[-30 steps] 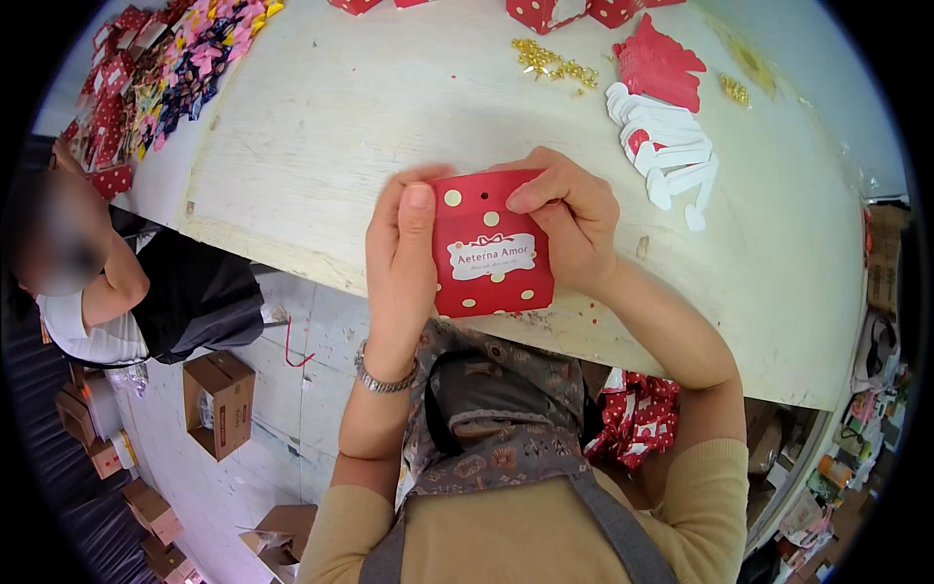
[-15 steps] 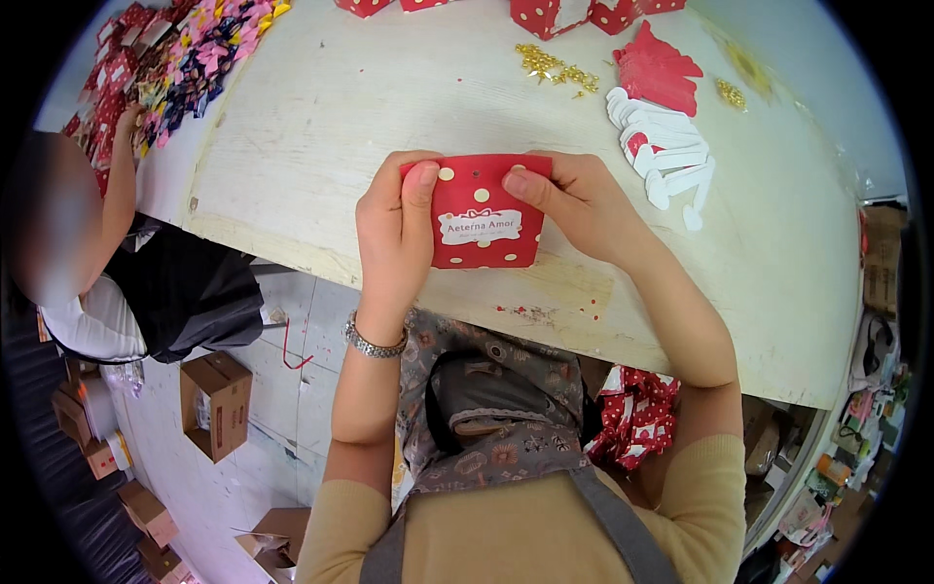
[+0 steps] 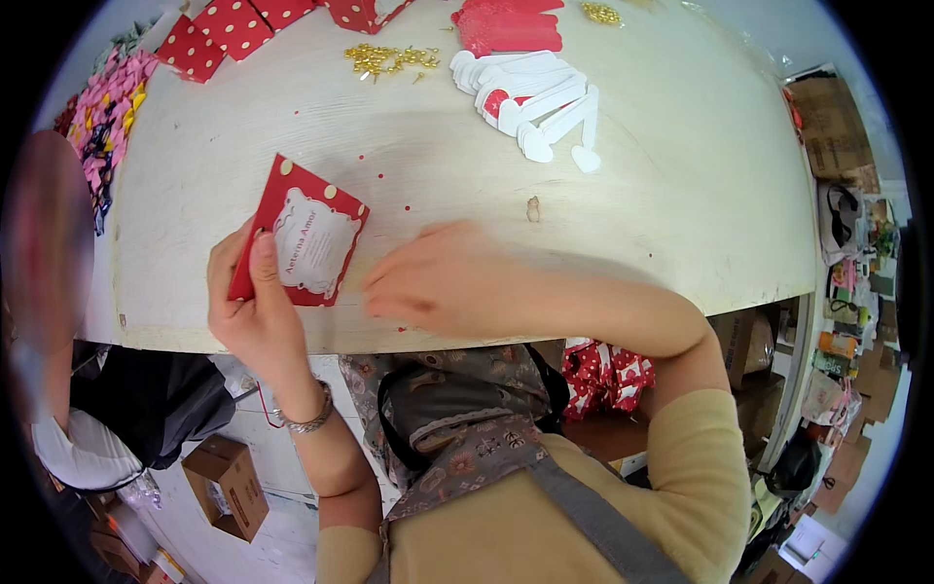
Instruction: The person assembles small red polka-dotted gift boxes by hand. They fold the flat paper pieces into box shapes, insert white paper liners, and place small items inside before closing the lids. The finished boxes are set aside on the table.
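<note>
My left hand (image 3: pixel 255 307) grips a red paper gift box (image 3: pixel 316 238), which looks flat, with cream dots and a white label. It is tilted above the table's near edge, thumb on the front and fingers behind. To its right, my right hand (image 3: pixel 438 277) is low over the tabletop, apart from the box. Motion smears its fingers, so their closure is unclear. Beyond it lie white paper strips with heart-shaped ends (image 3: pixel 559 97) and a stack of red paper pieces (image 3: pixel 511 27). Small gold fasteners (image 3: pixel 389 60) are heaped left of these.
Folded red dotted boxes (image 3: pixel 233 27) stand at the far left, beside a heap of coloured bows (image 3: pixel 107 92). Another gold pile (image 3: pixel 601 13) is at the back. A co-worker (image 3: pixel 83 428) is on the left. Red dotted pieces (image 3: pixel 603 375) sit below the table edge.
My right hand has let go of the gift box and is moving over the table. My left hand has turned and tilted the box. The whole view has swung to the right.
</note>
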A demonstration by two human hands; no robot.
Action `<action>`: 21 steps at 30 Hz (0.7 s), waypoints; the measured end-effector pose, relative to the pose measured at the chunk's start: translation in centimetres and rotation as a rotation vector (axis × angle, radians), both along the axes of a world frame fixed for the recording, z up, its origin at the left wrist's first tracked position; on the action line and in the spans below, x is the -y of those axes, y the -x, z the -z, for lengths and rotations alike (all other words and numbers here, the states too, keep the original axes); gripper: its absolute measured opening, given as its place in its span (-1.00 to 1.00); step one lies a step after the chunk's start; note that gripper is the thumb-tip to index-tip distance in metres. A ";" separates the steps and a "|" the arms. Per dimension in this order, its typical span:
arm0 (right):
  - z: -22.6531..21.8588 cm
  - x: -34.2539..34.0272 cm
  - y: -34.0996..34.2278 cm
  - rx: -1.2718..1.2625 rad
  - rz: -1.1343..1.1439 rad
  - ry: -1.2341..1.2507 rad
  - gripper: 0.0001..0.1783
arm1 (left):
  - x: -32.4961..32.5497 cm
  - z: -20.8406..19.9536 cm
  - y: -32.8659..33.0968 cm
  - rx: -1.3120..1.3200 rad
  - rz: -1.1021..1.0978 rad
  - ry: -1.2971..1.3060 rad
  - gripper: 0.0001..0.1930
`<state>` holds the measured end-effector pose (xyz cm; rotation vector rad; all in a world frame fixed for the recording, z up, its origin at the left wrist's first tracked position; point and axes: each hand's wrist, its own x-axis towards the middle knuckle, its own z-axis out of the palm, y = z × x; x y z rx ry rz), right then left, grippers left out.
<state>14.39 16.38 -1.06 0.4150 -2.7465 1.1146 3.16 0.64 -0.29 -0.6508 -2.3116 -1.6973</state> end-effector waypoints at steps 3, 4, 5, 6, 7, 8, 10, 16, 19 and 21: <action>-0.1 -7.6 -4.0 -0.166 0.448 -0.077 -0.73 | 0.5 -0.4 0.8 0.089 0.080 -0.059 -0.86; -0.4 -9.7 -4.8 -0.120 0.623 -0.155 -0.74 | 0.6 -0.5 0.6 0.055 0.068 -0.101 -0.84; -0.3 -11.6 -5.7 -0.136 0.783 -0.339 -0.75 | 0.5 -0.3 0.6 0.046 0.076 -0.108 -0.85; 0.0 -12.5 -6.5 -0.148 0.952 -0.528 -0.76 | 0.2 -0.1 0.6 0.039 0.095 -0.114 -0.85; 0.5 -12.3 -7.1 -0.124 0.954 -0.586 -0.74 | 0.0 -0.1 0.7 0.026 0.110 -0.126 -0.85; 1.1 -11.7 -8.1 -0.098 0.956 -0.645 -0.72 | -0.2 -0.1 0.8 -0.024 0.115 -0.112 -0.86; 0.9 -9.9 -10.3 -0.005 0.922 -0.765 -0.69 | -0.2 -0.3 0.8 -0.124 0.109 -0.073 -0.87; -1.8 -0.9 -17.2 0.235 0.871 -0.644 -0.73 | 0.8 -1.0 0.8 0.019 0.104 -0.029 -0.86; -1.1 0.1 -19.0 0.163 0.885 -0.637 -0.70 | 0.6 -1.3 1.1 0.002 0.141 -0.062 -0.83; -1.7 0.4 -18.3 0.294 0.969 -0.566 -0.71 | 0.5 -1.1 1.4 0.021 0.181 -0.064 -0.84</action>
